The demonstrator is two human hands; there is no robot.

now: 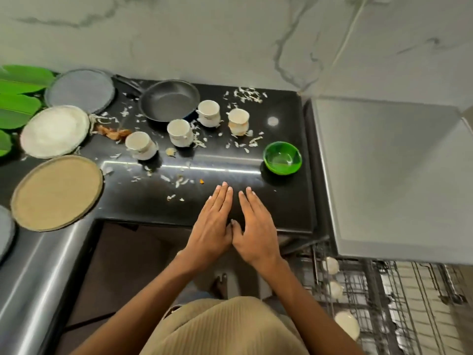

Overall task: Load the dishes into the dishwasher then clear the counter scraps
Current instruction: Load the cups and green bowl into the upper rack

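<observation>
At the far left, broad green leaves [18, 98] fan over the edge of the black counter [286, 206]. Beside them lie three round plates: a grey matt one [79, 90] at the back, a white one [55, 131] in the middle, and a tan, grainy one [57, 192] overhanging the near edge. Pale, flaky scraps [179, 181] are strewn across the glossy stone, with a brownish clump [114, 133] touching the white plate's rim. A dark non-stick frying pan [169, 100] sits at the back, and four white ceramic cups [180, 132] stand among the scraps in front of it and to its right. The left hand [212, 221] and right hand [256, 226] lie flat on the counter's near edge, fingers straight, thumbs touching, holding nothing. Right of them sits a translucent green bowl [282, 157]. Lower right, the dishwasher's wire rack [399, 308] is pulled out, with white pieces [346, 324] along its left side.
</observation>
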